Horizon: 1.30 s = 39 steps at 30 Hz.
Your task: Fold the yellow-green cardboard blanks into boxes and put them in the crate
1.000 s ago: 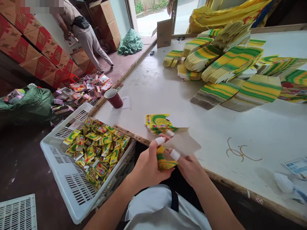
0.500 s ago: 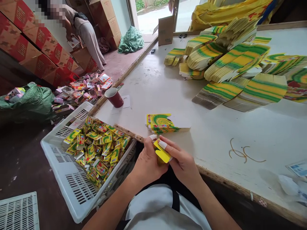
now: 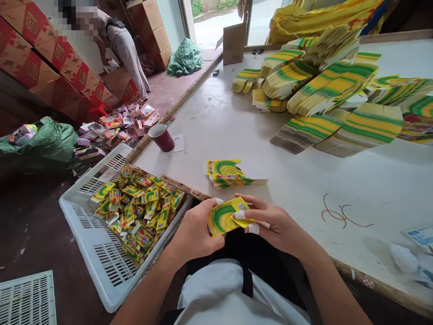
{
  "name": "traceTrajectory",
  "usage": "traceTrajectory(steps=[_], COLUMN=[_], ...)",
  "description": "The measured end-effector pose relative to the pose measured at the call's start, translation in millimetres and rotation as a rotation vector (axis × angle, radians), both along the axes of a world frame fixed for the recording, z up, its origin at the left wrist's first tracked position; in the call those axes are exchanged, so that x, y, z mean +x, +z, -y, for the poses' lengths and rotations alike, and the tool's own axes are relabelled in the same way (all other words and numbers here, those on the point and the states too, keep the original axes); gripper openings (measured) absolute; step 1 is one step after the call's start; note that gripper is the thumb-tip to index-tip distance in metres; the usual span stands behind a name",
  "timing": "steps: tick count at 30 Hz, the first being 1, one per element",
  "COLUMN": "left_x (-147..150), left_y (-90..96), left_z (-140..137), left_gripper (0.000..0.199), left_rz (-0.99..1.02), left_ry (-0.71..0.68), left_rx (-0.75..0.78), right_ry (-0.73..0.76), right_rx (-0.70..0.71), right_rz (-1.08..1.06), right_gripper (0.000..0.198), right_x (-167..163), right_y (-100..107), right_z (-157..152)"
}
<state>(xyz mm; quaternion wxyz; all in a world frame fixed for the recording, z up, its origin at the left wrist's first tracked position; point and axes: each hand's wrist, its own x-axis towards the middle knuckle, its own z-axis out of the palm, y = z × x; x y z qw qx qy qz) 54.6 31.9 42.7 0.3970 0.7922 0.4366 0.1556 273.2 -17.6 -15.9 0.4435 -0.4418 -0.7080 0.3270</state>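
Between my two hands, over the table's front edge, is a small yellow-and-green cardboard box [image 3: 221, 219] with a barcode near its right end. My left hand [image 3: 194, 230] grips its left end. The fingers of my right hand [image 3: 275, 223], some wrapped in white tape, pinch the flap at the right end. Just beyond lies a stack of flat box blanks [image 3: 225, 174] in the same print. To the left, a white plastic crate [image 3: 84, 234] holds many small yellow-green boxes [image 3: 142, 196], its rim close against the table.
Bundled box blanks [image 3: 333, 85] pile up on the table's [image 3: 216, 131] far right. A maroon mug [image 3: 162, 137] stands at the left edge, and rubber bands [image 3: 341, 212] lie at right. A person [image 3: 125, 54] bends over a carton behind scattered pink packets [image 3: 122, 122].
The box has turned from end-on to lying with its broad printed face up. My right hand has shifted right, onto its end flap. The person at the back has lowered an arm.
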Motion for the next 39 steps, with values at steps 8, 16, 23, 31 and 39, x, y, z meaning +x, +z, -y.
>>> traceTrajectory(steps=[8,16,23,31,39], left_x=[5.3,15.9,19.5,-57.3,-120.3], left_y=[1.3,-17.6,-27.9,-2.4,-11.5], left_z=[0.8,12.9,17.8,-22.1,-43.6], left_gripper=[0.045,0.055,0.057,0.053,0.066], left_rz=[-0.051,-0.042,-0.070,-0.299,-0.459], left_ry=[-0.018,0.126,0.133,0.310,0.451], left_rx=[0.065,0.222,0.248,0.266,0.413], right_ry=[-0.056,-0.168,-0.447,-0.394,-0.563], right_rx=[-0.106,-0.425,-0.322,-0.153,-0.078], right_rz=[-0.077,-0.555,-0.250,-0.109,0.317], right_gripper=[0.024,0.077,0.061,0.050,0.044], right_x=[-8.8,-36.1,-39.0,-32.6,-10.1], right_y=[0.5,-5.4,-7.7,-5.5,-13.2], right_z=[1.4,4.4,-3.3,-28.0,-77.5])
